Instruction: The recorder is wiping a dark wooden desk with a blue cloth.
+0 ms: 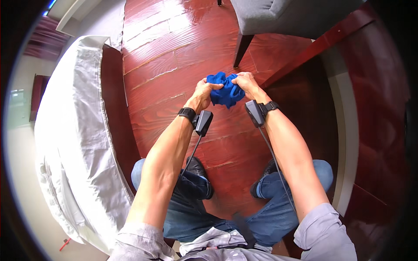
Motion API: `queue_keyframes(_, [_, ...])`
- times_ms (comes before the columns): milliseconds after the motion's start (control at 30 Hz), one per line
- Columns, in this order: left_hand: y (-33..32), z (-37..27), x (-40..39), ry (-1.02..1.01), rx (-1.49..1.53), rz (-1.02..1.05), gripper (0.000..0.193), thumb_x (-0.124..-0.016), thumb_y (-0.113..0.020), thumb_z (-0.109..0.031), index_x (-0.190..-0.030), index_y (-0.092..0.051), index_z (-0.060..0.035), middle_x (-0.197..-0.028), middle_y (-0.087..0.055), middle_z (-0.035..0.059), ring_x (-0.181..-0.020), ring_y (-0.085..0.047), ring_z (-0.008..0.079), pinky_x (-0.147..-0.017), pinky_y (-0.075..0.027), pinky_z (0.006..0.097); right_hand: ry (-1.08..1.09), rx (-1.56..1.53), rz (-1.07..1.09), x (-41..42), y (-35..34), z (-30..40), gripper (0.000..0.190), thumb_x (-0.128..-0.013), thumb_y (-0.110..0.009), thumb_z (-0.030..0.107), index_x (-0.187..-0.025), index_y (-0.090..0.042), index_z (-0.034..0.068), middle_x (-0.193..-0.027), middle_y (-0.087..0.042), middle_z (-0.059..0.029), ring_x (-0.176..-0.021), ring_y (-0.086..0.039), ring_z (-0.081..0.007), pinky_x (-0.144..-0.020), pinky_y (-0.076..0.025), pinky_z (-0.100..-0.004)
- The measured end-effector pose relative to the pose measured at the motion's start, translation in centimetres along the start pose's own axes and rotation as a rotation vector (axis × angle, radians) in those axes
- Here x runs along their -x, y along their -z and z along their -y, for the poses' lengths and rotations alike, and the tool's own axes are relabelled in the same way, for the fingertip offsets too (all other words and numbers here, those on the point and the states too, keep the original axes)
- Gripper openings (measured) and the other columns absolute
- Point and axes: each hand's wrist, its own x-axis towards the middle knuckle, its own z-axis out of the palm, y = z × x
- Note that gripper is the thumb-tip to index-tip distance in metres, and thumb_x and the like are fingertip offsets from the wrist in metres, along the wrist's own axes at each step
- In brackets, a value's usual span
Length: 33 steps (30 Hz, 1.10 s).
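Observation:
A crumpled blue cloth (226, 92) is held up between my two hands, above the dark red wooden floor. My left hand (203, 93) pinches its left edge, the thumb lying across the front. On the other side my right hand (247, 84) grips the upper right part between thumb and fingers. The lower part of the cloth hangs loose in folds. Each wrist carries a black strap with a small dark device, the left device (204, 123) and the right device (254, 113), both trailing a cable.
At left stands a bed with a white sheet (81, 130) over a dark red wooden base (116, 98). A grey upholstered chair (267, 19) with dark legs is ahead on the right. Beside it runs a dark red wooden table edge (320, 49). My shoes (197, 168) rest on the floor (156, 94).

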Motion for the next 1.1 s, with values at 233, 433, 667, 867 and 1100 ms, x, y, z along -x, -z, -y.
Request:
queue_keyframes(233, [2.9, -0.1, -2.5, 0.029, 0.027, 0.140, 0.040, -0.091, -0.069, -0.005, -0.128, -0.056, -0.0004, -0.111, -0.068, 0.0112, -0.099, -0.068, 0.0259, -0.088, -0.056, 0.0419, 0.085, -0.495, 0.001, -0.3, 0.8, -3.0, 0.034, -0.088, -0.061, 0.005, -0.121, -0.065, -0.001, -0.100, -0.071, -0.0076, -0.088, -0.068, -0.0204, -0.081, -0.055, -0.0346])
queue_keyframes(433, [1.3, 3.0, -7.3, -0.192, -0.196, -0.074, 0.062, -0.086, -0.075, -0.007, -0.141, -0.048, 0.0064, -0.122, -0.064, 0.0227, -0.108, -0.065, 0.0299, -0.094, -0.054, 0.0419, -0.027, -0.955, 0.032, -0.9, 2.5, -10.8, 0.039, -0.093, -0.058, 0.007, -0.132, -0.056, 0.004, -0.127, -0.063, -0.0119, -0.118, -0.060, -0.0268, -0.100, -0.050, -0.0410])
queue_keyframes(667, [1.0, 0.6, -8.7, -0.207, -0.479, 0.124, 0.068, -0.086, -0.077, -0.006, -0.145, -0.046, 0.0071, -0.124, -0.064, 0.0206, -0.109, -0.066, 0.0253, -0.095, -0.054, 0.0360, 0.235, -0.772, -0.025, 0.3, 1.6, -9.2, 0.061, -0.087, -0.070, 0.002, -0.144, -0.048, 0.002, -0.117, -0.063, -0.0100, -0.108, -0.064, -0.0234, -0.095, -0.053, -0.0361])
queue_keyframes(867, [0.8, 1.0, -8.2, -0.362, -0.933, 0.378, 0.076, -0.068, -0.086, -0.001, -0.138, -0.056, 0.0021, -0.123, -0.068, 0.0155, -0.109, -0.067, 0.0242, -0.099, -0.053, 0.0371, 0.460, 0.456, -0.359, 0.5, 0.9, -7.1, 0.037, -0.067, -0.082, 0.006, -0.103, -0.072, 0.002, -0.104, -0.068, -0.0196, -0.099, -0.067, -0.0349, -0.089, -0.054, -0.0408])
queue_keyframes(1100, [-0.1, 1.5, -7.5, -0.471, -1.597, 0.035, 0.038, -0.070, -0.083, -0.014, -0.103, -0.074, 0.0031, -0.114, -0.069, 0.0233, -0.106, -0.069, 0.0354, -0.100, -0.052, 0.0430, 0.573, 0.478, -0.429, -0.6, 1.7, -7.7, 0.024, -0.069, -0.083, 0.012, -0.088, -0.074, 0.002, -0.116, -0.065, -0.0183, -0.108, -0.064, -0.0333, -0.094, -0.051, -0.0418])
